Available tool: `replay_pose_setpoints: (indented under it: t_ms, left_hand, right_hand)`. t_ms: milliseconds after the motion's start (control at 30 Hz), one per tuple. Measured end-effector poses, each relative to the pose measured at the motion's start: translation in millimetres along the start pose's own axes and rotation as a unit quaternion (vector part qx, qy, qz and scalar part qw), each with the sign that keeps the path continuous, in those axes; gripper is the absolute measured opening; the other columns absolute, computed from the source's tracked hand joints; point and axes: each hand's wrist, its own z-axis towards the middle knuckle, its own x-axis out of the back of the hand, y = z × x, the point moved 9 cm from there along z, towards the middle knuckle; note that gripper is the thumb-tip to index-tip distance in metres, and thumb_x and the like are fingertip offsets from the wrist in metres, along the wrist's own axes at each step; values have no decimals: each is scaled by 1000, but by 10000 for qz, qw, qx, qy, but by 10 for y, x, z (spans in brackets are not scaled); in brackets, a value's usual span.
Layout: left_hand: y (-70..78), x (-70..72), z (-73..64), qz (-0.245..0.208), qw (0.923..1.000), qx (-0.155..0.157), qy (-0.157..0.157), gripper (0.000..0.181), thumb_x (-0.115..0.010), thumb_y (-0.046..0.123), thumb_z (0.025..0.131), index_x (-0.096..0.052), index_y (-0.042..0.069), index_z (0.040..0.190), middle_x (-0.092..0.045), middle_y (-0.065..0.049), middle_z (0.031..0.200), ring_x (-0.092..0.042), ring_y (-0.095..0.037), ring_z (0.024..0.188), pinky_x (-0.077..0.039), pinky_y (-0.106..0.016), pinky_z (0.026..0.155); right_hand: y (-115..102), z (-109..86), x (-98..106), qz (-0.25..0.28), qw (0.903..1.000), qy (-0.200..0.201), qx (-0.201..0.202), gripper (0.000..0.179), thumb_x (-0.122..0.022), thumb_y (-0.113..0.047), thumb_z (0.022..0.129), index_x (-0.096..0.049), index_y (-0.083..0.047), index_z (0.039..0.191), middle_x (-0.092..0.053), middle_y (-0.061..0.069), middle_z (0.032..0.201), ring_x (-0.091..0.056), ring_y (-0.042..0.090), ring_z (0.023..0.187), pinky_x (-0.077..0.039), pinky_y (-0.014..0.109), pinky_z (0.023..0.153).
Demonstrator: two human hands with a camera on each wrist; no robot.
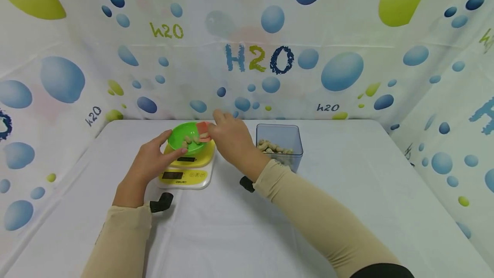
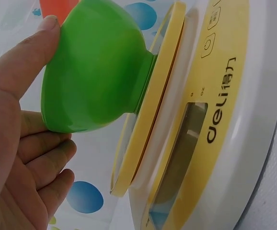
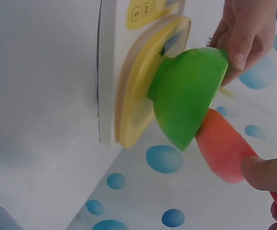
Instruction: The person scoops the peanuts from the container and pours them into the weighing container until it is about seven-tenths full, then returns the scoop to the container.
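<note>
A green bowl (image 1: 179,137) with several unshelled peanuts (image 1: 187,141) in it stands on the yellow platform of a kitchen scale (image 1: 206,174). My left hand (image 1: 149,161) holds the bowl by its rim, thumb on the near side and fingers around the far left side. In the left wrist view, that thumb touches the rim of the bowl (image 2: 100,67). My right hand (image 1: 233,140) grips a red scoop (image 3: 227,148) by its handle. The scoop's front edge tips over the bowl's right rim, and peanuts show on it in the head view.
Right of the scale, a clear bluish plastic box (image 1: 283,134) holds more peanuts (image 1: 272,146). A white cloth (image 1: 308,222) covers the table. Behind it hangs a curtain (image 1: 216,85) printed with coloured drops. Black wrist mounts (image 1: 161,203) stick out beneath both wrists.
</note>
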Motion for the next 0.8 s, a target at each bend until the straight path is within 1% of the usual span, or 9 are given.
replay_pose_setpoints:
  t_ms: [67, 133, 200, 333, 433, 567, 633, 700, 800]
  left_hand:
    - [-2, 0, 0, 17, 10000, 6, -1, 103, -56, 73, 84, -22, 9, 157, -32, -25, 156, -33, -49, 139, -32, -66, 109]
    - [-2, -1, -2, 25, 10000, 7, -7, 103, -56, 73, 84, -21, 9, 157, -31, -26, 156, -33, -49, 139, -32, -66, 109]
    - [-1, -3, -2, 23, 10000, 11, -6, 102, -56, 72, 85, -21, 9, 157, -31, -26, 156, -33, -50, 139, -32, -66, 109]
    - [3, -10, 7, 27, 10000, -9, -1, 102, -56, 71, 85, -21, 8, 157, -31, -26, 156, -34, -50, 139, -32, -66, 109]
    - [12, -14, 10, 68, 10000, -30, -8, 103, -56, 72, 85, -21, 8, 157, -31, -26, 156, -33, -49, 139, -32, -66, 109]
    - [61, 10, -5, 79, 10000, 11, -9, 104, -57, 71, 85, -16, 10, 159, -26, -23, 159, -28, -48, 143, -29, -67, 110]
    - [116, 45, -20, 55, 9999, -52, 73, 104, -57, 70, 85, -14, 11, 159, -22, -20, 161, -24, -47, 145, -27, -67, 111]
    - [194, 85, -38, 17, 9996, -190, 185, 103, -58, 68, 86, -12, 12, 159, -19, -18, 163, -21, -44, 147, -25, -66, 113]
    - [345, 128, -69, -53, 9980, -543, 329, 100, -58, 66, 88, -13, 12, 159, -18, -15, 164, -20, -41, 148, -24, -63, 115]
  right_hand:
    - [-8, -7, 36, -154, 9997, 171, 85, 20, -61, -10, 94, -77, -17, 103, -56, 3, 91, -53, 16, 69, -42, 23, 48]
    - [-9, -12, 53, -266, 9993, 226, 130, 20, -60, -10, 95, -77, -17, 103, -56, 3, 91, -52, 16, 69, -40, 24, 48]
    - [-4, -13, 62, -333, 9991, 209, 149, 21, -59, -11, 96, -77, -17, 105, -56, 3, 91, -51, 16, 69, -40, 24, 49]
    - [45, -14, 71, -324, 9994, 108, 74, 22, -61, -13, 95, -76, -19, 110, -57, 2, 91, -55, 16, 71, -44, 24, 51]
    - [125, -20, 79, -172, 9998, 45, -80, 19, -68, -22, 94, -76, -20, 111, -58, 1, 89, -57, 17, 72, -47, 24, 52]
    - [315, -51, 78, 322, 9982, -203, -461, 27, -71, -37, 90, -76, -24, 113, -59, 0, 87, -54, 17, 73, -44, 25, 55]
    - [440, -81, 83, 672, 9948, -372, -674, 30, -70, -40, 90, -75, -25, 115, -58, -1, 85, -53, 16, 72, -42, 25, 55]
    - [568, -119, 100, 1043, 9890, -594, -864, 32, -69, -41, 91, -75, -24, 117, -57, -1, 83, -51, 16, 72, -42, 25, 57]
    - [770, -206, 122, 1525, 9770, -961, -1140, 37, -67, -42, 92, -72, -22, 123, -57, -2, 84, -51, 15, 74, -43, 25, 61]
